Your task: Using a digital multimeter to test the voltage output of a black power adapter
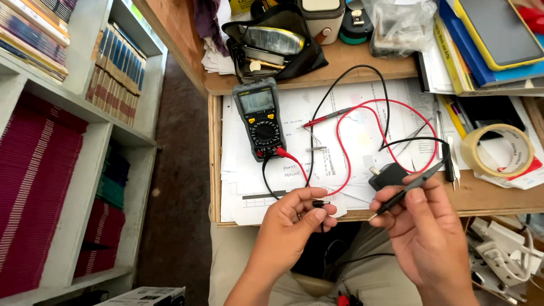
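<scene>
Past the desk's (481,198) near wooden edge, the left hand (292,226) pinches a small black barrel plug (321,203) between thumb and fingers. The right hand (422,232) grips a slim black probe (409,188), metal tip toward the plug. A boxy meter (259,118) lies on white papers (351,133) near the left edge, red wire (345,158) looping beside a black adapter (388,174).

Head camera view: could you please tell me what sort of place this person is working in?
Probably a home or hobby electronics desk. A digital multimeter lies on papers on the wooden desk, the right hand holds a black test probe, and a bookshelf stands alongside.
</scene>
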